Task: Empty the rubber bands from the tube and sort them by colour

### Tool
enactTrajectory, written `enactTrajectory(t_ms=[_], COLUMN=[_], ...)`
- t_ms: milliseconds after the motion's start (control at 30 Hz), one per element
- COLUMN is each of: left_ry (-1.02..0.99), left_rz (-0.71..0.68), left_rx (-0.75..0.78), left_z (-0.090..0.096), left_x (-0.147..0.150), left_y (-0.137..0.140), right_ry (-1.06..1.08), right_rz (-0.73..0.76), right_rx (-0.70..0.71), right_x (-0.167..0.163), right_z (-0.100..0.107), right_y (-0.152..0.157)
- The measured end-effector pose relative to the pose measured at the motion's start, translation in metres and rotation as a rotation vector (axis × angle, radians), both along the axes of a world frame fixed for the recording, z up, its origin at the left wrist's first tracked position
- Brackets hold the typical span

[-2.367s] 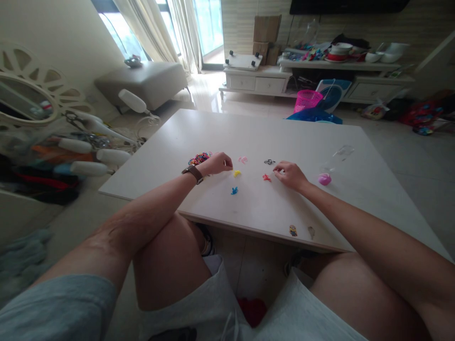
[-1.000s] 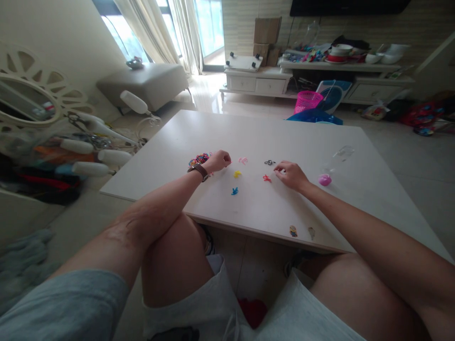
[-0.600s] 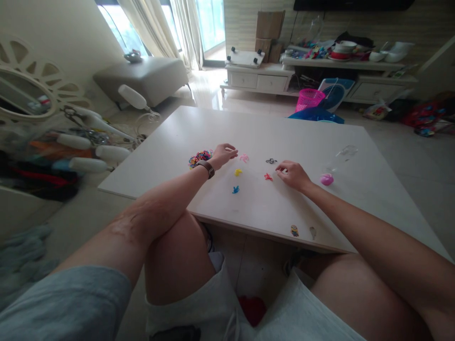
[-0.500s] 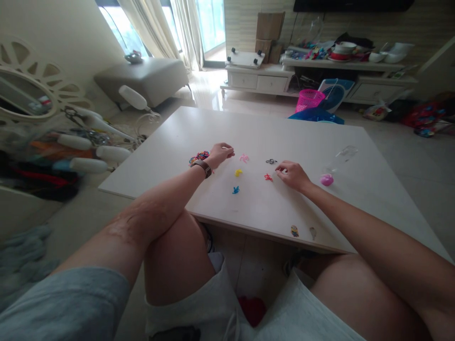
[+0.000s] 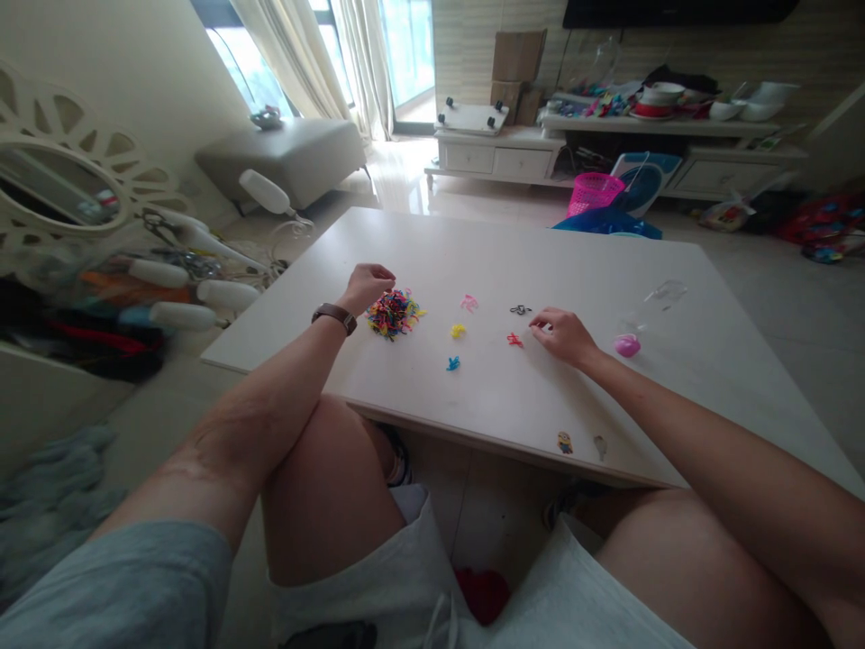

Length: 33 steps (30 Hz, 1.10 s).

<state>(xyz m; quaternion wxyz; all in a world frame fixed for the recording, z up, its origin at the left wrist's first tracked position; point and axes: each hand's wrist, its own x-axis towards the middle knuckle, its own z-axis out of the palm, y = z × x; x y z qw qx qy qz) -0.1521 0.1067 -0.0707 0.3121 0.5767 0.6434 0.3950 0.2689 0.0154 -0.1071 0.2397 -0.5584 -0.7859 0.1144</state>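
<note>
My left hand (image 5: 368, 286), with a dark band on its wrist, is over the back edge of a multicoloured pile of small rubber bands (image 5: 396, 315). Its fingers are drawn together; whatever is between them is too small to make out. My right hand (image 5: 562, 335) rests on the table with fingers curled and thumb close to the index finger, just right of some red bands (image 5: 514, 340). Black bands (image 5: 520, 309) lie behind those. Between the hands are small groups of pink bands (image 5: 468, 303), yellow bands (image 5: 458, 332) and blue bands (image 5: 453, 363).
On the white table (image 5: 378, 379), a pink rounded object (image 5: 627, 344) and a clear plastic piece (image 5: 666, 294) lie to the right. A cartoon sticker (image 5: 564, 442) is near the front edge. A pink basket (image 5: 595, 192) stands beyond the table.
My left hand has moved left, from beside the pink bands back to the pile, which is now more exposed. My right hand has stayed by the red bands.
</note>
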Motion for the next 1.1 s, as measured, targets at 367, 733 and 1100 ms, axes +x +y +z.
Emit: enactTrajectory(t_ms=[367,733,1100], left_ry=[0.46,0.608,0.428], left_rz=[-0.448,-0.485,-0.376], left_rx=[-0.186,-0.146,-0.131], left_z=[-0.001,-0.004,0.005], left_x=[-0.029,-0.012,-0.025], left_y=[-0.012,-0.011,-0.012], right_ry=[-0.007,-0.017,-0.014], right_rz=[0.011,0.005,0.01], right_rx=[0.002,-0.013,0.007], right_x=[0.001,0.001,0.003], right_z=[-0.002,-0.003,-0.006], right_y=[0.001,0.002,0.003])
